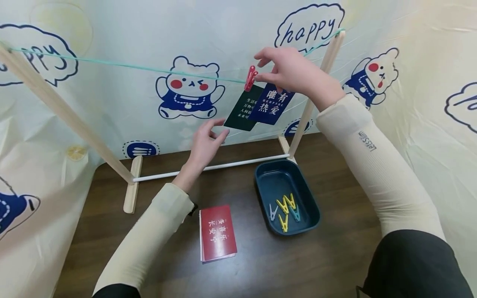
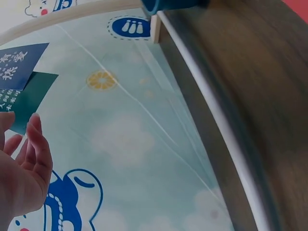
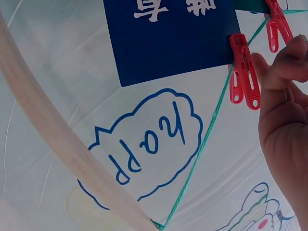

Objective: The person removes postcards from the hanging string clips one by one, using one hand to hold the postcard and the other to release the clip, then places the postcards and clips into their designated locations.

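A dark green card (image 1: 242, 109) hangs tilted from the green string (image 1: 123, 65), held by a red clothespin (image 1: 250, 78). Beside it and overlapping it hangs a dark blue card (image 1: 271, 103) with white characters; its own red clothespin (image 3: 244, 72) shows in the right wrist view. My right hand (image 1: 292, 70) is at the string, thumb and index finger spread apart, fingertips close by the green card's clothespin (image 3: 278, 26). Below, my left hand (image 1: 206, 140) has loosely bent fingers right at the green card's lower corner, gripping nothing.
Wooden posts (image 1: 71, 111) (image 1: 316, 91) carry the string, with a white rod (image 1: 238, 163) between them low down. On the brown table stand a dark blue tray (image 1: 261, 178) with several clothespins (image 1: 285, 207) and a stack of red cards (image 1: 218, 231). A printed sheet (image 1: 123, 25) hangs behind.
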Demonstrator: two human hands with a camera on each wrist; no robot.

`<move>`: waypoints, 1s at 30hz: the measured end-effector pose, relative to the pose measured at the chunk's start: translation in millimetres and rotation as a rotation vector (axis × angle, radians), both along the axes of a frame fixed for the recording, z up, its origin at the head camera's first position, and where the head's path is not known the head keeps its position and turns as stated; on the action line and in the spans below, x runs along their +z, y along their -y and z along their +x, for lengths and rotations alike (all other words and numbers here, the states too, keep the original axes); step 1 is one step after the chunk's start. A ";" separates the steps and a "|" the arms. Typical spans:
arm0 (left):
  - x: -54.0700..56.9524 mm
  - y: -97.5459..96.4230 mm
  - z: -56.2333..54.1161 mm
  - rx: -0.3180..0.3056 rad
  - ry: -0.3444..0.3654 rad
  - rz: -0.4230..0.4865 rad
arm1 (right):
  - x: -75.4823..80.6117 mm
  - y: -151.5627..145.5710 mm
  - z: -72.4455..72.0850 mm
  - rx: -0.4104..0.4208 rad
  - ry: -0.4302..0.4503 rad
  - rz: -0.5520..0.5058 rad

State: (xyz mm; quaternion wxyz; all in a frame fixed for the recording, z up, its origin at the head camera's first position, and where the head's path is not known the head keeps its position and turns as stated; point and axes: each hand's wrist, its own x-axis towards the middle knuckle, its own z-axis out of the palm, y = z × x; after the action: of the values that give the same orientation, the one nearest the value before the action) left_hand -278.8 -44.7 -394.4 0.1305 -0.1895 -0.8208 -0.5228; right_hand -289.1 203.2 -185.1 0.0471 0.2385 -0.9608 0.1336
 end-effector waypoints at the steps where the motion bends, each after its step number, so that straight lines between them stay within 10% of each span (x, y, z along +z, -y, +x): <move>1: 1.2 -1.9 -0.9 -0.004 0.012 0.004 | -0.3 0.2 -1.1 -0.003 0.020 -0.002; 30: 15.7 -18.8 -7.5 0.014 0.033 0.078 | -15.9 -1.9 -10.1 0.078 0.098 -0.182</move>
State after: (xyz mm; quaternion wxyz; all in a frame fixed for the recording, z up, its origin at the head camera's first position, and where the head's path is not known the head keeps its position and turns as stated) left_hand -286.3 -25.9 -378.7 0.1279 -0.1699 -0.8032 -0.5565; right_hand -299.2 205.1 -200.9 0.0161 0.2638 -0.9357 0.2337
